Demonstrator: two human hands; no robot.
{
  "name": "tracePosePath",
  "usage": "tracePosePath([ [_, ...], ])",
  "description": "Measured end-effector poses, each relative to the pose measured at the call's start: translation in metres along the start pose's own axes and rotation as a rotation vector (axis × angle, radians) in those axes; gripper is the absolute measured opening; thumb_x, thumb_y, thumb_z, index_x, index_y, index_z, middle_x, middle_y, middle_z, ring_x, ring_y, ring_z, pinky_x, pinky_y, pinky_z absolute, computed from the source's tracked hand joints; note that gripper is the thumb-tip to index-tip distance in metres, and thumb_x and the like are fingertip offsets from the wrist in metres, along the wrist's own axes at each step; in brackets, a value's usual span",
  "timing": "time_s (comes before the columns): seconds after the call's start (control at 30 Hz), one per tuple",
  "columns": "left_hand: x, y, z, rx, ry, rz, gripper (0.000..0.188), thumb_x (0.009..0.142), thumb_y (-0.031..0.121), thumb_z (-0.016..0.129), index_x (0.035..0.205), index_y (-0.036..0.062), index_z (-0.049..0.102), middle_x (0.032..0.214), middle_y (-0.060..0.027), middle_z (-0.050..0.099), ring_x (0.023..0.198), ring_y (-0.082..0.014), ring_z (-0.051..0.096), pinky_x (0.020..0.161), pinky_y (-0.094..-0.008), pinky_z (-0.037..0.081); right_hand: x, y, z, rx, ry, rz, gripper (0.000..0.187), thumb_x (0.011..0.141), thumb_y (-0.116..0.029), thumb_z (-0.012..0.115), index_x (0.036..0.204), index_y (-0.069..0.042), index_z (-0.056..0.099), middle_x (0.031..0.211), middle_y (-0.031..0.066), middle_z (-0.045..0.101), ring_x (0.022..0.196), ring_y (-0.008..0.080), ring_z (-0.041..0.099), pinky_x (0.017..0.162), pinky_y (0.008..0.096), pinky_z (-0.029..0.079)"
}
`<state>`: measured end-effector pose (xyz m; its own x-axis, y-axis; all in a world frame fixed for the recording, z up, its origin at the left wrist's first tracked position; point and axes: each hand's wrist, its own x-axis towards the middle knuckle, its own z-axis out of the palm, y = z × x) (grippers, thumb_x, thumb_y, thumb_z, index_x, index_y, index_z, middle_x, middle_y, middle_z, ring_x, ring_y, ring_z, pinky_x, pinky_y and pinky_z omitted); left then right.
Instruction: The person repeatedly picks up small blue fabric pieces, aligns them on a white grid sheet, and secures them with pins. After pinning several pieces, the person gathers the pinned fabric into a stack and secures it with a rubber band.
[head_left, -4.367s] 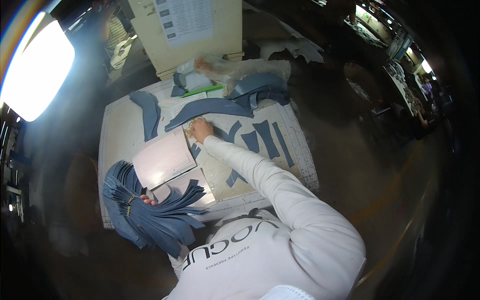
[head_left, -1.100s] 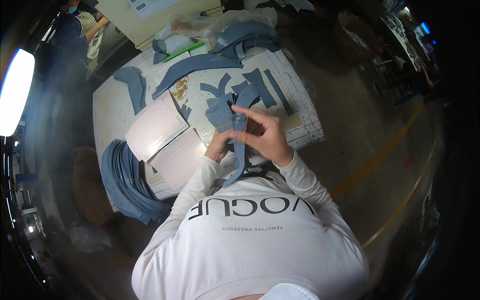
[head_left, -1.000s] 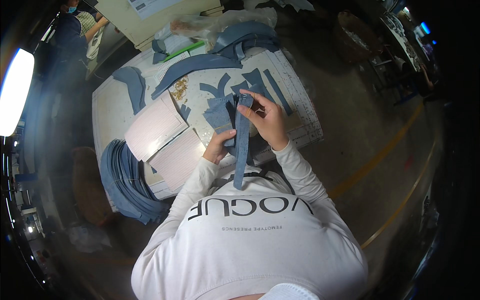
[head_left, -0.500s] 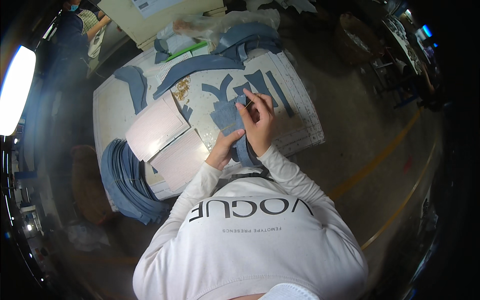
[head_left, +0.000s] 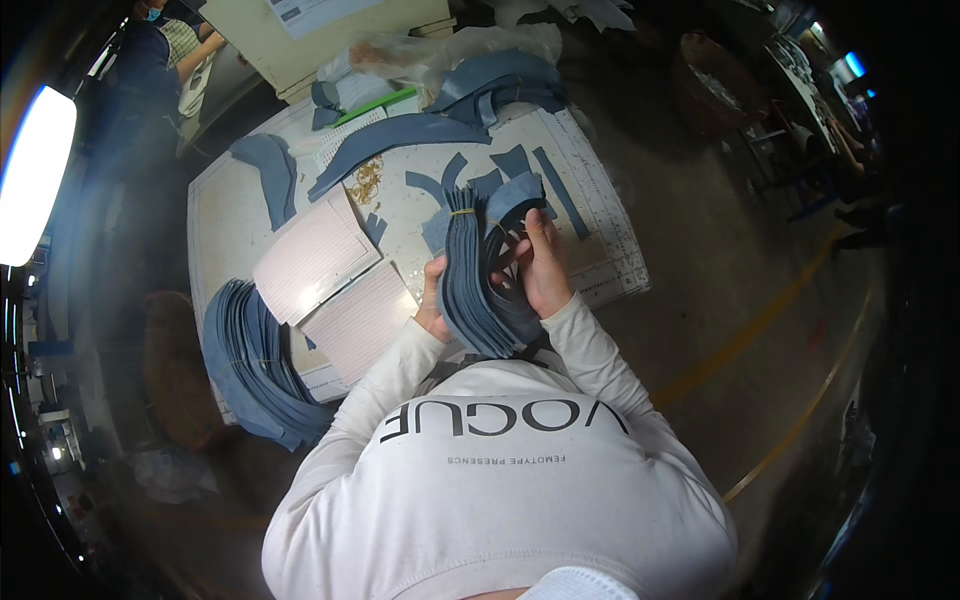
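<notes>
In front of my chest I hold a thick bundle of curved blue denim pieces (head_left: 466,285), layered edges facing up. A yellow rubber band (head_left: 462,212) circles its far left end, and the bundle bends round into a loop on the right. My left hand (head_left: 433,302) is closed around the bundle's left side, its fingers partly hidden beneath. On the right, my right hand (head_left: 543,268) grips the other arm of the loop, thumb up along the outside and fingers reaching into the gap.
An open lined notebook (head_left: 310,250) lies left of the bundle on the white table (head_left: 215,215). Another banded denim bundle (head_left: 250,360) sits at the left edge. Loose rubber bands (head_left: 364,182) and cut denim pieces (head_left: 400,135) lie farther back. A person (head_left: 150,60) works at far left.
The bundle has been turned from its flat face to its layered edges. My right hand has moved from its far end, where it held a rubber band, down to the right side.
</notes>
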<state>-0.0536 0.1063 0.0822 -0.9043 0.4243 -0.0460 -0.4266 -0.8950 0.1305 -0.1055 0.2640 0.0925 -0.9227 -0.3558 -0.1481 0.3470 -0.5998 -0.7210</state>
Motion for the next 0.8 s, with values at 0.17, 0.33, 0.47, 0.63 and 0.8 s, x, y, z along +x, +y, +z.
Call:
tracePosePath([
  [0.17,0.008,0.002,0.015,-0.143,-0.165,0.093,0.079,0.078,0.040,0.068,0.141,0.0040,0.036,0.146,-0.0212,0.034,0.090,-0.0217,0.056,0.088,-0.0371,0.051,-0.013,0.016,0.010,-0.157,-0.190,-0.070,0.053,0.094,-0.051,0.052,0.118,-0.005,0.051,0.103,0.0047,0.058,0.096,0.0199,0.064,0.075,0.0321,0.058],
  [0.33,-0.008,0.019,0.006,0.038,0.013,-0.057,0.074,0.077,0.042,0.067,0.136,0.0022,0.044,0.127,-0.0199,0.051,0.090,-0.0241,0.059,0.087,-0.0393,0.054,-0.012,0.003,0.006,-0.108,-0.147,0.016,0.058,0.088,-0.055,0.059,0.112,-0.002,0.052,0.101,0.0043,0.058,0.079,0.0197,0.068,0.063,0.0251,0.055],
  [0.47,-0.009,0.014,-0.006,0.112,0.054,0.014,0.074,0.075,0.043,0.066,0.132,0.0000,0.047,0.119,-0.0211,0.057,0.086,-0.0258,0.062,0.079,-0.0390,0.057,-0.013,0.000,0.010,-0.192,-0.212,0.037,0.056,0.082,-0.054,0.069,0.106,-0.005,0.054,0.095,0.0002,0.057,0.079,0.0181,0.068,0.069,0.0242,0.054],
  [0.63,-0.013,0.018,-0.007,0.167,-0.067,-0.037,0.084,0.070,0.049,0.067,0.135,-0.0007,0.044,0.119,-0.0234,0.056,0.076,-0.0254,0.057,0.071,-0.0369,0.055,-0.007,-0.016,0.010,-0.145,-0.321,0.011,0.087,0.071,-0.065,0.072,0.130,-0.004,0.048,0.118,0.0084,0.055,0.101,0.0190,0.062,0.087,0.0290,0.051],
  [0.8,-0.029,0.050,0.020,0.559,0.425,-0.402,0.079,0.069,0.028,0.073,0.134,-0.0047,0.042,0.118,-0.0230,0.057,0.086,-0.0268,0.065,0.071,-0.0347,0.058,0.015,-0.076,-0.003,-0.610,-0.579,-0.106,0.117,0.054,-0.069,0.079,0.142,-0.002,0.039,0.132,0.0129,0.046,0.126,0.0272,0.046,0.107,0.0399,0.036],
])
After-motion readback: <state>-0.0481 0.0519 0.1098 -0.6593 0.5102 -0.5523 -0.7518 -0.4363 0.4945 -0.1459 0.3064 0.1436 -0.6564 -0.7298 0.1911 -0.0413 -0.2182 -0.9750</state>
